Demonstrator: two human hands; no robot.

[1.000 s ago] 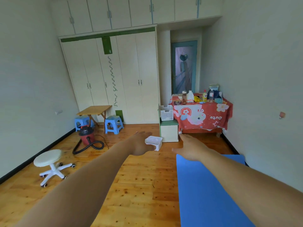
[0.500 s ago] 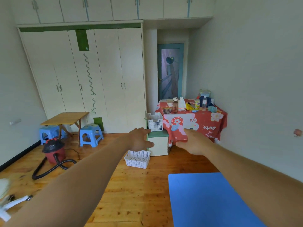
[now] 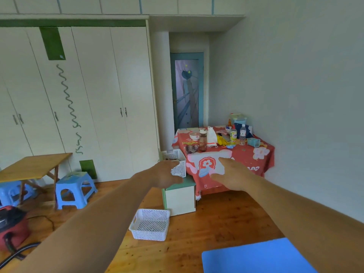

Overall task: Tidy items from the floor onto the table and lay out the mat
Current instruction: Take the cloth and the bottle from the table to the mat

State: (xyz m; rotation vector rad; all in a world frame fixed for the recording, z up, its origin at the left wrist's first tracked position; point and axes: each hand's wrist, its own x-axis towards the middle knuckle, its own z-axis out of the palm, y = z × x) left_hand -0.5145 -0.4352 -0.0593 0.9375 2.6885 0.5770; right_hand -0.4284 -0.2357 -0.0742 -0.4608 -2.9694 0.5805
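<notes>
Both my arms stretch forward at chest height, holding nothing. My left hand [image 3: 166,173] hangs with relaxed fingers in front of a white basket [image 3: 178,161] on a low cabinet. My right hand [image 3: 232,175] is open, fingers straight, in line with the table's red floral cloth [image 3: 256,154]. The table carries several bottles, a bowl and small items. A blue mat [image 3: 254,257] lies flat on the wooden floor at the lower right. An empty white perforated basket [image 3: 150,224] sits on the floor ahead of me.
A low white cabinet with a green top [image 3: 180,198] stands left of the table. At the left are a blue stool [image 3: 74,189], a wooden folding table [image 3: 33,166] and a red vacuum cleaner [image 3: 11,225] with its hose. Wardrobes line the back wall.
The view has advanced toward the table and turned right. The floor basket, cabinet and table look larger and nearer, and the white swivel stool has left the frame. Both hands stay empty.
</notes>
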